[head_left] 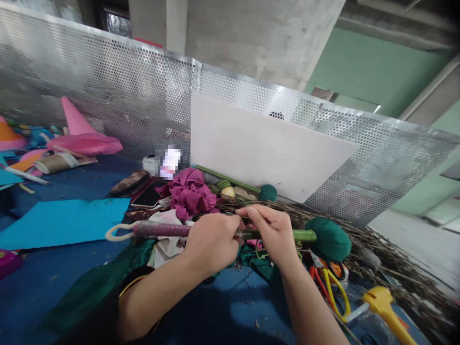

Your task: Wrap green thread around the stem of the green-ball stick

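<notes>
1. Purple wrapping is seen along the left part of the rod (pixel 163 229), which is held near level, its long axis run left to right from a pale loop (pixel 109 232) to a green ball (pixel 329 239).
2. Mid-length, the rod is clamped in the left hand (pixel 213 242); the green stretch is left projecting rightward from that grip.
3. Nearer the ball, the right hand (pixel 276 232) is set over the green stretch, fingers curled; whether anything is pinched there cannot quite be told.
4. On the blue table (pixel 39 282), magenta cloth (pixel 192 194) is heaped beyond the hands; scissors (pixel 326 278) are laid to the right.
5. Behind, the space is bounded by a perforated screen (pixel 108 76).
</notes>
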`<state>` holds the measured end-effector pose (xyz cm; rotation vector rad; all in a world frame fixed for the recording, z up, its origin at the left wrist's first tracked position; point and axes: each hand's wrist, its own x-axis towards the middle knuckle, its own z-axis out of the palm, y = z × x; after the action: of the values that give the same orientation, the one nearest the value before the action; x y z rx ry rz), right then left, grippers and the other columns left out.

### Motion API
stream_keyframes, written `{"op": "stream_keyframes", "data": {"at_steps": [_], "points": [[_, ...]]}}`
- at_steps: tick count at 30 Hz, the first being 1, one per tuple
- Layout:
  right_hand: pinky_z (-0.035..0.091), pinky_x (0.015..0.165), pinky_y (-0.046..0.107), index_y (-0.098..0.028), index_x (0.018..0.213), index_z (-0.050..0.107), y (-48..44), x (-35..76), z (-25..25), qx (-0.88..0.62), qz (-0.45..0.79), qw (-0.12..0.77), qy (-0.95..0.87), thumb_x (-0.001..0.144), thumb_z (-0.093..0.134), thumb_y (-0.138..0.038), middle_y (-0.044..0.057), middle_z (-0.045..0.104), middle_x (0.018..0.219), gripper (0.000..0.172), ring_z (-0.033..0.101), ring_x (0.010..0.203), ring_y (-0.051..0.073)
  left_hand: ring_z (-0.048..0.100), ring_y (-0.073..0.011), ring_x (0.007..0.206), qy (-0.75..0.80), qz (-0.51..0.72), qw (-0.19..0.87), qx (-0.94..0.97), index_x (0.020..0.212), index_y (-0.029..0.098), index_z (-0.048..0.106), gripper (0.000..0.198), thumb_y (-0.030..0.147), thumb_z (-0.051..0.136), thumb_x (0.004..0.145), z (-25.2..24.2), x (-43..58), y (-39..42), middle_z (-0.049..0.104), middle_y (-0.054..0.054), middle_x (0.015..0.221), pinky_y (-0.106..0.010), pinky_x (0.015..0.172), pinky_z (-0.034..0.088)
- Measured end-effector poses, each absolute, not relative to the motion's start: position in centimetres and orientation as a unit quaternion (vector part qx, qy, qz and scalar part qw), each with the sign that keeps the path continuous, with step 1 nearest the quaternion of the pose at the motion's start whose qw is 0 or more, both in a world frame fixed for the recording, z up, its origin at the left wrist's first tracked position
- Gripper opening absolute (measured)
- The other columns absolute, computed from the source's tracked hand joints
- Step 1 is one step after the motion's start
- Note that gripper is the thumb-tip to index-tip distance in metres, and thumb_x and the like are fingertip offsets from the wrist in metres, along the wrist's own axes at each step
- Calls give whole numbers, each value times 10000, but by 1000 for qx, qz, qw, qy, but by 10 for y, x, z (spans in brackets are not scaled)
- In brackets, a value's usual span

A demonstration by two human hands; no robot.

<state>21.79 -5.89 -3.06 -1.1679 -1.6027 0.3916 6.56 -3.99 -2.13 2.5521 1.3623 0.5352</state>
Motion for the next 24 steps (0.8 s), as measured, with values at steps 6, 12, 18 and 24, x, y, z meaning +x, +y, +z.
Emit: {"op": "stream_keyframes", "data": {"at_steps": [6, 12, 18, 24], "points": [[541, 668, 291, -185, 732, 770, -54, 225, -29, -529, 191, 518, -645, 877, 572, -299, 41, 766, 765, 271, 709, 729, 206, 691, -260, 720, 382, 194, -18, 903, 952, 214, 670, 188, 198, 524, 835, -34, 68, -39, 725, -59, 757, -322, 605, 475], [520, 658, 280, -196, 768, 780, -52, 229, -33, -532, 208, 509, -643, 889, 561, -319, 38, 762, 761, 279, 700, 717, 196, 648, -208, 644, 272, 273, -119, 915, 1090, 213, 612, 270, 138, 497, 857, -43, 68, -37, 705, -14, 751, -306, 547, 453], [521, 661, 290, -193, 753, 766, -49, 227, -34, -533, 231, 508, -636, 889, 548, -334, 48, 759, 772, 293, 696, 729, 199, 659, -219, 670, 247, 300, -137, 911, 944, 199, 664, 204, 118, 509, 839, -43, 65, -34, 719, -16, 783, -341, 574, 489], [534, 729, 277, -165, 581, 640, -66, 250, -11, -449, 340, 590, -579, 853, 613, -323, 74, 742, 971, 316, 688, 837, 179, 704, -221, 768, 300, 326, -85, 892, 984, 218, 705, 232, 139, 535, 847, -36, 51, -22, 767, -16, 880, -329, 659, 516]]}}
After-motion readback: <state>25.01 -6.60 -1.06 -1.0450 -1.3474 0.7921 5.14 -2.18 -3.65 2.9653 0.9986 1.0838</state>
